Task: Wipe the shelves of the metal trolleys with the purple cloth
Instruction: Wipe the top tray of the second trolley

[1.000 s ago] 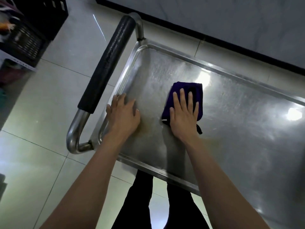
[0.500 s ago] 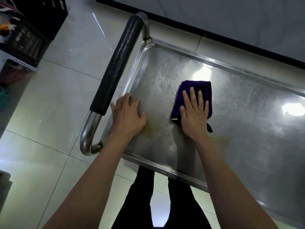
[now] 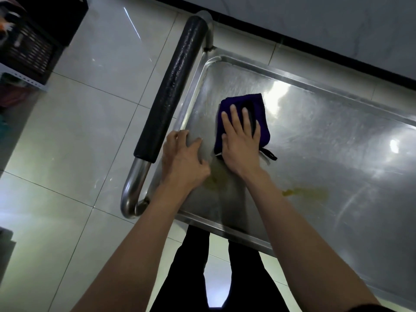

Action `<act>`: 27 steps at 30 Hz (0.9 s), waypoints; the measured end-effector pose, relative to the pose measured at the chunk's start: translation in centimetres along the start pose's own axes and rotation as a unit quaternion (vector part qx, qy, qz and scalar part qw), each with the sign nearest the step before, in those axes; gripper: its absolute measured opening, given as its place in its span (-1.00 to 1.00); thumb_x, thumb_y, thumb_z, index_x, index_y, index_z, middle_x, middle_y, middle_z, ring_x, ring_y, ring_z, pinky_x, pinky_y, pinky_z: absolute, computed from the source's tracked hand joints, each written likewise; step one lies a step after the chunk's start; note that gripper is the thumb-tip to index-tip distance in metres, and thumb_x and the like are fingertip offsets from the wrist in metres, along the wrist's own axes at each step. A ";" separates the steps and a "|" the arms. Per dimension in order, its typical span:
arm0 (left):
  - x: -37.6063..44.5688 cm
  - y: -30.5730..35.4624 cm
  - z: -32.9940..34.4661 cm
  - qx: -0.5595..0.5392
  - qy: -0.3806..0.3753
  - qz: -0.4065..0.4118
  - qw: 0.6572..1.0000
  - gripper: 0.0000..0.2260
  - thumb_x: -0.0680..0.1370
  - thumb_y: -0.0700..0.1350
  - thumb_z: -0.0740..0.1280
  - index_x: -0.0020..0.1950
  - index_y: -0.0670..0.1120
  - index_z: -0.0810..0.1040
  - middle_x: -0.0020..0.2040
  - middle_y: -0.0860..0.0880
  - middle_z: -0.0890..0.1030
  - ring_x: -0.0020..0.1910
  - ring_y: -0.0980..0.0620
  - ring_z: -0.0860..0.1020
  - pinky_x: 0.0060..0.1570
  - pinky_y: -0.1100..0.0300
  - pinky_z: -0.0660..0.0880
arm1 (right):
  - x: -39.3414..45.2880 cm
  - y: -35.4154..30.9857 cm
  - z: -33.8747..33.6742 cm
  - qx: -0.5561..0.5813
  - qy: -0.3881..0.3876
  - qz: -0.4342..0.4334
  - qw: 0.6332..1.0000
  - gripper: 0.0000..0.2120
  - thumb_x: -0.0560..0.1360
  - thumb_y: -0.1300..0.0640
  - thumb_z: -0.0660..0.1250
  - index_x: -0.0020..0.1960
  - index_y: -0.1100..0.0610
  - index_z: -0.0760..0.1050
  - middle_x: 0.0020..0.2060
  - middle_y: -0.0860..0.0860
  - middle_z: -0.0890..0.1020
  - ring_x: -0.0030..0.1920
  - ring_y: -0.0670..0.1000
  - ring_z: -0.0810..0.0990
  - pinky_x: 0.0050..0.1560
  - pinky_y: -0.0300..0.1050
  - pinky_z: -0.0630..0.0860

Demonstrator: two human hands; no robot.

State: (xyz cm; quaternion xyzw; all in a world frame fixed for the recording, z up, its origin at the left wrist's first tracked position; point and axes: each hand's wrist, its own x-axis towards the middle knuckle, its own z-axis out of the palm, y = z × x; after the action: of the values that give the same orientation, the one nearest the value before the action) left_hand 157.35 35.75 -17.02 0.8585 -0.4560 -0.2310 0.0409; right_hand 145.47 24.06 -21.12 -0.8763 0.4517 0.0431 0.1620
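The top shelf of a metal trolley (image 3: 326, 143) fills the right half of the head view, its steel scuffed and shiny. A folded purple cloth (image 3: 258, 106) lies on the shelf near its left end. My right hand (image 3: 240, 143) presses flat on the cloth with fingers straight and spread. My left hand (image 3: 182, 161) rests on the shelf's left rim, its fingers bent over the raised edge. Yellowish smears (image 3: 304, 192) stain the steel near my right forearm and below my left hand.
The trolley's handle (image 3: 171, 91), wrapped in black foam, runs along the shelf's left end. Pale glossy floor tiles (image 3: 74, 154) lie on the left. Dark crates on a rack (image 3: 29, 46) stand at the top left. A wall with a black skirting (image 3: 315, 43) runs behind the trolley.
My right hand has slid the cloth leftward along the shelf, closer to my left hand and the rim. A yellowish smear shows where the cloth was.
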 end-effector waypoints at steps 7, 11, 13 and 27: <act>0.0 -0.7 -0.6 -0.015 -0.002 0.001 1.000 -0.46 0.41 -0.01 0.31 0.40 0.01 0.39 0.50 -0.01 0.23 0.52 -0.06 0.10 0.32 -0.11 0.43 | 3.2 -4.1 0.5 0.006 -0.012 -0.109 0.994 -0.43 0.63 0.03 0.09 0.63 -0.04 0.08 0.63 -0.04 0.06 0.63 0.06 -0.10 0.56 0.26 -0.09; 0.1 -0.7 -1.0 0.011 0.003 0.015 1.000 -0.50 0.42 0.04 0.29 0.35 -0.02 0.45 0.49 -0.03 0.27 0.49 -0.08 0.13 0.35 -0.11 0.39 | 2.7 -3.3 0.3 0.043 -0.003 -0.103 0.994 -0.46 0.65 0.04 0.06 0.62 -0.04 0.13 0.63 -0.06 0.09 0.63 0.04 -0.08 0.58 0.21 -0.10; 0.0 -0.1 -0.8 0.041 -0.004 0.024 0.999 -0.51 0.46 0.08 0.28 0.36 -0.03 0.44 0.49 -0.07 0.25 0.50 -0.11 0.12 0.38 -0.11 0.37 | 1.3 -1.6 0.1 0.059 0.010 -0.077 0.995 -0.47 0.66 0.03 0.05 0.62 -0.05 0.12 0.63 -0.07 0.08 0.63 0.02 -0.09 0.58 0.18 -0.10; -3.0 18.6 5.1 0.123 -0.069 0.180 0.973 -0.58 0.53 0.05 0.22 0.35 -0.05 0.48 0.50 -0.09 0.33 0.44 -0.14 0.27 0.28 -0.18 0.27 | -13.0 18.1 -2.3 0.070 0.011 0.091 0.993 -0.47 0.70 0.01 0.02 0.64 -0.08 -0.01 0.63 -0.09 -0.06 0.62 0.03 -0.18 0.59 0.19 -0.17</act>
State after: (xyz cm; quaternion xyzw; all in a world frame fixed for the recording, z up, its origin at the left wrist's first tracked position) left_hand 139.51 28.05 -15.29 0.7424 -0.6299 -0.2210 -0.0560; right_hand 123.10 23.67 -20.48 -0.8182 0.5335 0.0164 0.2136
